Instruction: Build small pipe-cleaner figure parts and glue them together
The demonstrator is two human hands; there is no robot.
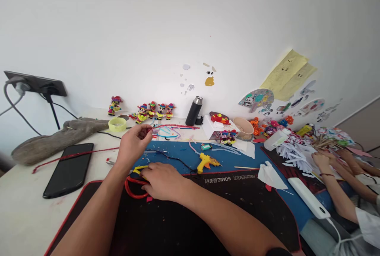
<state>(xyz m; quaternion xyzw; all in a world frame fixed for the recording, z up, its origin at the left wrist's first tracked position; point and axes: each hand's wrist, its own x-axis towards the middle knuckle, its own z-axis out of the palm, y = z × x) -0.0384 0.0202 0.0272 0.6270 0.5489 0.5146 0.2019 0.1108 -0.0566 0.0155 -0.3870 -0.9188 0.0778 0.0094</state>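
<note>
My left hand (134, 144) is raised over the table's back part, thumb and fingertips pinched on a fuzzy red pipe cleaner (175, 126). One length of it runs right from the fingertips; a red strand (75, 155) also trails left across a black phone (69, 170). Lower down, over the black mat, my right hand (163, 180) has its fingers curled over scissors with yellow and red handles (133, 194). Their blades are mostly hidden. A small pink-red scrap (149, 199) lies beside the scissors.
Behind the hands are a yellow tape roll (117, 124), several small figures (151, 111) and a black thermos (194, 111). A yellow glue gun (208, 163) rests on the blue mat. At right, another person's hands (322, 163) work by white paper strips (292, 151), near a white device (308, 198).
</note>
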